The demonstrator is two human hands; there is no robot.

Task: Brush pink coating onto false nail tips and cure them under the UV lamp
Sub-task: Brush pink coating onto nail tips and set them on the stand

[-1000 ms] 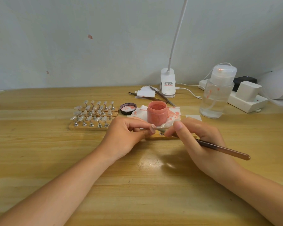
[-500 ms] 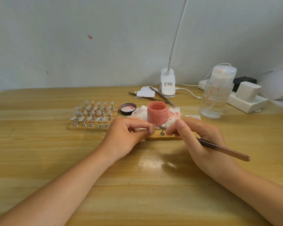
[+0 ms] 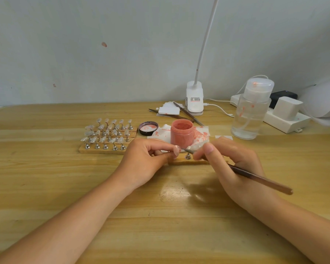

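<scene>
The left hand [image 3: 143, 161] pinches a false nail tip [image 3: 176, 151] between curled fingers, just in front of the open pink jar [image 3: 181, 133], while the right hand [image 3: 234, 164] grips a brown brush [image 3: 259, 179] whose tip touches that nail. A wooden strip [image 3: 189, 162] with a metal stand lies just beneath the fingertips. To the left, a wooden holder [image 3: 103, 149] carries rows of clear tips, and the UV lamp [image 3: 326, 98] sits at the far right.
</scene>
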